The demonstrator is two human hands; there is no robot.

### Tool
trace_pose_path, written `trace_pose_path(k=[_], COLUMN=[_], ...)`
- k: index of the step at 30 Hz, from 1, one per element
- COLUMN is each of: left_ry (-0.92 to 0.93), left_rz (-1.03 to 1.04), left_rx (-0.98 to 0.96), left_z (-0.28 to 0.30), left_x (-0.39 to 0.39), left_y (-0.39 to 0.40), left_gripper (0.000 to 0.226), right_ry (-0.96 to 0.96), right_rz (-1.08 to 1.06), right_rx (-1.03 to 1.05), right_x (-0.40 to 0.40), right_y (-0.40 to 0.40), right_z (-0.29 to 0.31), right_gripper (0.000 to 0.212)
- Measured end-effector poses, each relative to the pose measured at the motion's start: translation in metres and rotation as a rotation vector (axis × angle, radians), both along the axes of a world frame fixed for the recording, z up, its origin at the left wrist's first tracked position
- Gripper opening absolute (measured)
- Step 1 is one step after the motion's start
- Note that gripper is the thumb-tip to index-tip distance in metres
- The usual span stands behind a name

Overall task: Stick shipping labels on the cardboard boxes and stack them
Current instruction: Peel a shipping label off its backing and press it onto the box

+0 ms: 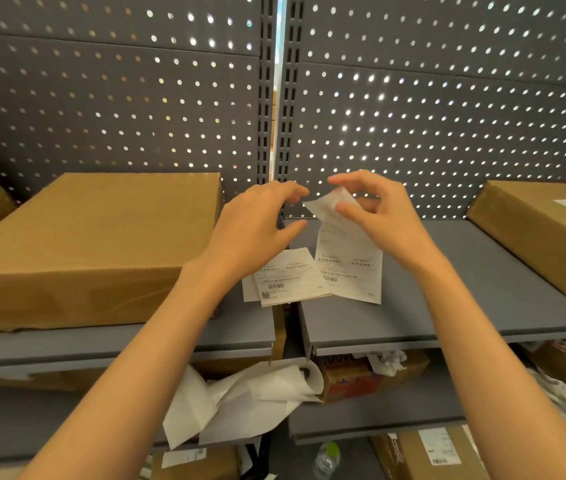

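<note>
The large flat brown cardboard box [91, 244] lies unlabelled on the grey metal shelf [448, 306] at your left. Your right hand [383, 220] pinches the white printed shipping label [347, 258]; your left hand [257, 223] hovers spread, empty. You seem to be peeling backing; next, carry it left.

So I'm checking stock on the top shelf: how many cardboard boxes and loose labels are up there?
Cardboard boxes: 2, the large box on the left and the labelled box on the right.
Labels: 2, the held label in the right hand and the lying label.
Total: 4
</note>
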State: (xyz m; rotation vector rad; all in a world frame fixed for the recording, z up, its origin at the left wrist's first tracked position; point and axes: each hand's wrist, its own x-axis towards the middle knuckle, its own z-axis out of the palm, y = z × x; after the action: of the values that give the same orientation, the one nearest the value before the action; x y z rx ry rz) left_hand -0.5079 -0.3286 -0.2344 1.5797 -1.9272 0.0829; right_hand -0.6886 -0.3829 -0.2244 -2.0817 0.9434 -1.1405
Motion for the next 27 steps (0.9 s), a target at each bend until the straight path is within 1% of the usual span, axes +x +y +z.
trace_pose_path(k=[4,6,9,11,13,16,19,24,27], left_ry=[0.103,0.142,0.197,0.263,0.333,0.385,0.442,0.494,0.549], left_rz=[-0.063,-0.059,-0.056,-0.082,-0.102,-0.101,-0.099,-0.126,-0.136], left_rx=[-0.045,-0.096,-0.146,-0.142,-0.131,-0.122,-0.108,-0.097,-0.108], left_z=[0.000,0.000,0.004,0.009,0.013,0.018,0.019,0.016,0.018], left_x=[-0.004,-0.006,-0.008,-0.008,-0.009,-0.010,-0.010,-0.016,-0.021], left_y=[-0.008,-0.010,-0.013,-0.015,-0.018,-0.025,-0.032,-0.041,-0.045], left_gripper=[0.044,0.042,0.026,0.014,0.009,0.008,0.006,0.012,0.012], right_ry=[-0.010,0.010,-0.007,-0.006,0.003,0.020,0.098,0.118,0.216], right_rz=[0.033,0.059,0.070,0.062,0.054,-0.012,-0.066,-0.125,-0.096], right_rx=[-0.029,-0.045,-0.063,-0.073,-0.091,-0.157,-0.219,-0.220,-0.248], right_x=[0.007,0.009,0.011,0.010,0.010,0.005,-0.003,-0.012,-0.016], right_y=[0.005,0.009,0.012,0.012,0.013,0.013,0.011,0.003,0.000], right_z=[0.015,0.021,0.030,0.034,0.035,0.036,0.035,0.026,0.024], right_gripper=[0.032,0.033,0.034,0.035,0.034,0.038,0.040,0.024,0.026])
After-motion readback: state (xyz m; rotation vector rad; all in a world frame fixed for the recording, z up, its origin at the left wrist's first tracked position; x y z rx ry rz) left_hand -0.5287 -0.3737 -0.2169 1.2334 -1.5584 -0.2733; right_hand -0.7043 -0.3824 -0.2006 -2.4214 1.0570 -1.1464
